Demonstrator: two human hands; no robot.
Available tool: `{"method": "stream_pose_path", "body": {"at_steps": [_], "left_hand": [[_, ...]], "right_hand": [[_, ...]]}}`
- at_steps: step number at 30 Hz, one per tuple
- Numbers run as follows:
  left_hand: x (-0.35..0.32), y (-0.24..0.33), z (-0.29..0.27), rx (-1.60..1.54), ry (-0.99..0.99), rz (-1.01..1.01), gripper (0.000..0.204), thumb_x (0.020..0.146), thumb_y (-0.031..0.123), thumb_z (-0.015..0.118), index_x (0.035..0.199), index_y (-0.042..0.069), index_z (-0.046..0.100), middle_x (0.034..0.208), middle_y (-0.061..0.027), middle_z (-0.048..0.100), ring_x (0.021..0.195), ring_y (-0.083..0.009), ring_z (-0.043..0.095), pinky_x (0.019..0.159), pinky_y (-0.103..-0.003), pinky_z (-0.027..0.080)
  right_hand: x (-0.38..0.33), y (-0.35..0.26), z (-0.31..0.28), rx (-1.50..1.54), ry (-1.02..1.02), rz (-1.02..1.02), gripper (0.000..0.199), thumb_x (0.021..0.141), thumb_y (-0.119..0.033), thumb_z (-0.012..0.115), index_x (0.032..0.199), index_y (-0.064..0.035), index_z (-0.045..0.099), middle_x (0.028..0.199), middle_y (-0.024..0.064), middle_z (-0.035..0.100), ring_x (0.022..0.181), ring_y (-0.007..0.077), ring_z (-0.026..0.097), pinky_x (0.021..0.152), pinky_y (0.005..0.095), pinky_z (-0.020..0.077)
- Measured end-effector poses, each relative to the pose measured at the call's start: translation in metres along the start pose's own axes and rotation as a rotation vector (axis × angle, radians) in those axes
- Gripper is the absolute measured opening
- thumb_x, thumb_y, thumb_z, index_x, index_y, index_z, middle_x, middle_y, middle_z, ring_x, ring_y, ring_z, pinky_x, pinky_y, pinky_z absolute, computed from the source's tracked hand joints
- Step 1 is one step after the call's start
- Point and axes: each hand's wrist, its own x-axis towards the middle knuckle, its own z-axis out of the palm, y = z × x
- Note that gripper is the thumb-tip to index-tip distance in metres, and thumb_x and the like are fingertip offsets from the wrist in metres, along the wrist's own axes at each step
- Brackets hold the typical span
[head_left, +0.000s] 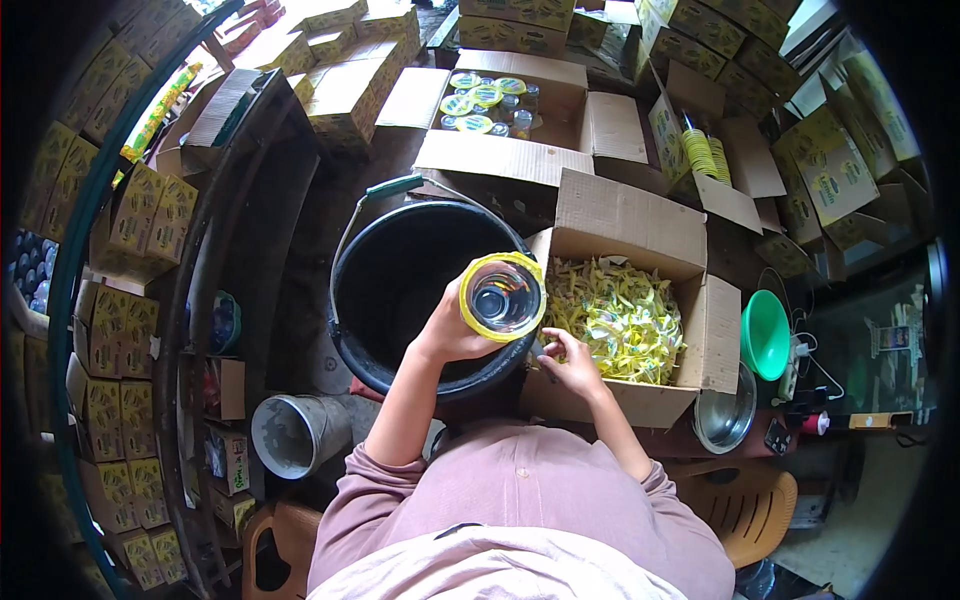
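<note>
**Two hands, one jar over the black bucket**

Two hands are at work. The fingers of the left hand (452,330) are wrapped around the side of a clear jar (502,296) with a yellow band at its rim, held up with its open mouth toward the camera, above the right rim of the black bucket (400,290). The right hand (572,362) rests at the near left corner of an open cardboard box (640,400), fingers curled loosely; whether they pinch anything cannot be told. That box is filled with loose yellow seals (610,315).

Just behind it, another open carton (500,155) holds jars with yellow lids (480,100). A stack of yellow lids (703,155) stands upright in a box to the right. A green funnel (765,335) and a steel bowl (725,415) sit just beside the near box on its right. A metal cylinder (295,435) lies at the person's left, near the bucket. Stacked yellow-printed cartons (120,330) line the left side.
</note>
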Motion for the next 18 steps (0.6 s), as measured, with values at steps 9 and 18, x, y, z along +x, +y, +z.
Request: {"method": "stream_pose_path", "body": {"at_steps": [9,18], "left_hand": [[-0.009,-0.008,0.002,0.067,0.065,0.004,0.072,0.057,0.008,0.077,0.117,0.001,0.039,0.111,-0.0120,0.047,0.103,-0.0230,0.050,0.089,-0.031,0.041],[0.001,-0.001,0.008,0.057,0.100,0.068,0.061,0.060,0.005,0.076,0.108,0.003,0.038,0.100,-0.0096,0.054,0.097,-0.0202,0.054,0.084,-0.030,0.044]], "right_hand": [[-0.008,-0.001,-0.037,0.353,0.280,0.111,0.027,0.072,-0.003,0.065,0.098,-0.0007,0.059,0.072,0.0029,0.062,0.061,0.0059,0.057,0.054,0.0197,0.0452],[0.001,-0.122,-0.050,0.116,0.658,-0.542,0.015,0.071,0.000,0.066,0.085,-0.0026,0.063,0.070,0.0063,0.060,0.063,0.0122,0.058,0.058,0.0230,0.0456]]}}
